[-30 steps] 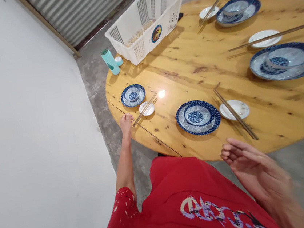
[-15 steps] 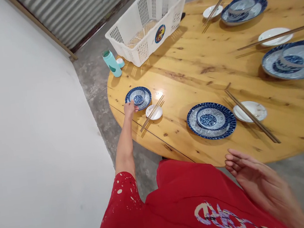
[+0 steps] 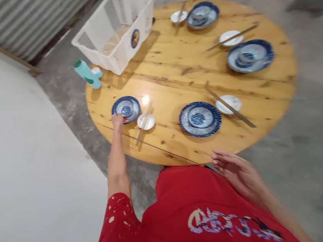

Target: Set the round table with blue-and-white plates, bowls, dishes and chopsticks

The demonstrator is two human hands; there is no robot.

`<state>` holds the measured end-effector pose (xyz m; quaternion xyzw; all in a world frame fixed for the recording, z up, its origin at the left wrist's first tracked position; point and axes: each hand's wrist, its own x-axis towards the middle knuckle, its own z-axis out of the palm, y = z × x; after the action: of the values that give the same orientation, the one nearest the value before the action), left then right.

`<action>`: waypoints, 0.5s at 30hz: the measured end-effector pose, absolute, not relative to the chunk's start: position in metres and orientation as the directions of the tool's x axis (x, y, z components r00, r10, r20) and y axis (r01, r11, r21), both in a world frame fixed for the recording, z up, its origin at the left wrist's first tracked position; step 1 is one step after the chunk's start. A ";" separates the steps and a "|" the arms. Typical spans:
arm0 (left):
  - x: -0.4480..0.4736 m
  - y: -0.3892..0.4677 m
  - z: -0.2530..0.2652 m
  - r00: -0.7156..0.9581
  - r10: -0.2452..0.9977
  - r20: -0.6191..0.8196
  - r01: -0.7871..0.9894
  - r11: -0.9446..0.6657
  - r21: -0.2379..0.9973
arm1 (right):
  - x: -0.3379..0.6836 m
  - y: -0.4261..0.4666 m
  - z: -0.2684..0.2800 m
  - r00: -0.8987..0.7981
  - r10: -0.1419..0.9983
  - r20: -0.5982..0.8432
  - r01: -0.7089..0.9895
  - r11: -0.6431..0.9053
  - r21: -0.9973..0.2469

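In the head view, my left hand [image 3: 118, 119] reaches to a blue-and-white plate [image 3: 135, 117] with a small patterned bowl [image 3: 125, 108] resting on it. Its fingers are closed at the bowl's near-left edge; exactly how they grip is blurred. Just right of it, a pair of chopsticks [image 3: 141, 132] lies across a small white dish [image 3: 150, 122]. My right hand [image 3: 237, 170] hovers at the table's front edge, palm turned inward and fingers stretched out, holding nothing. Beyond it sits another patterned plate [image 3: 216, 124] with a bowl [image 3: 198, 117] on top.
A white plastic basket [image 3: 116, 60] stands at the wooden table's [image 3: 169, 87] back left, beside a turquoise bottle [image 3: 87, 74]. More plates with bowls [image 3: 269, 52] [image 3: 204, 24], white dishes [image 3: 231, 107] and chopsticks [image 3: 244, 119] lie around the right and far sides. A white wall [image 3: 23, 164] rises at left.
The view has shifted so that the table sits further left and more of its right edge shows. My left hand stays at the bowl and plate; my right hand remains open near the table edge.
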<state>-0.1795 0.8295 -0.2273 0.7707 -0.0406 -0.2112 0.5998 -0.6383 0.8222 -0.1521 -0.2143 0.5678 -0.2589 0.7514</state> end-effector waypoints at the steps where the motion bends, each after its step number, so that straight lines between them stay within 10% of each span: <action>1: -0.182 0.829 -0.226 0.895 -0.324 -0.307 0.208 -0.305 0.929 | -0.637 0.819 -0.155 0.235 -0.663 -0.711 0.142 0.747 -0.650; 15: -0.328 0.790 -0.191 0.620 -0.730 -0.287 -0.074 -0.419 0.905 | -0.624 0.762 -0.179 0.299 -0.787 -0.539 0.023 0.571 -0.821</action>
<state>-0.3280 0.7900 -0.1909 0.7671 -0.2621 -0.3481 0.4709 -0.6236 0.7619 -0.1785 -0.3675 0.5204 -0.2823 0.7173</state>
